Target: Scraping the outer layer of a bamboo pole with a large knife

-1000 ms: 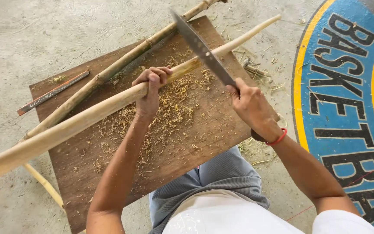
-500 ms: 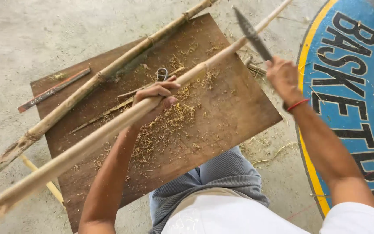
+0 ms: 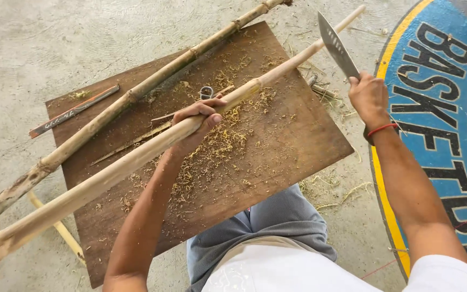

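Note:
My left hand (image 3: 197, 123) grips a long pale peeled bamboo pole (image 3: 109, 173) that runs from lower left to upper right across a brown wooden board (image 3: 298, 146). My right hand (image 3: 368, 97) holds a large knife (image 3: 337, 46) by its handle, blade raised and pointing up-left, off to the right of the pole and not touching it. Pale shavings (image 3: 217, 151) lie scattered on the board under my left hand.
A second, unpeeled bamboo pole (image 3: 136, 94) lies across the board's far side. A small saw blade (image 3: 131, 141) and a metal ring (image 3: 206, 92) rest on the board. A flat dark strip (image 3: 74, 111) lies at the left. A painted blue and yellow floor marking (image 3: 439, 108) is on the right.
My right hand has drawn the knife away from the pole, up and to the right. The pole's near end has swung lower left, with my left hand still gripping it.

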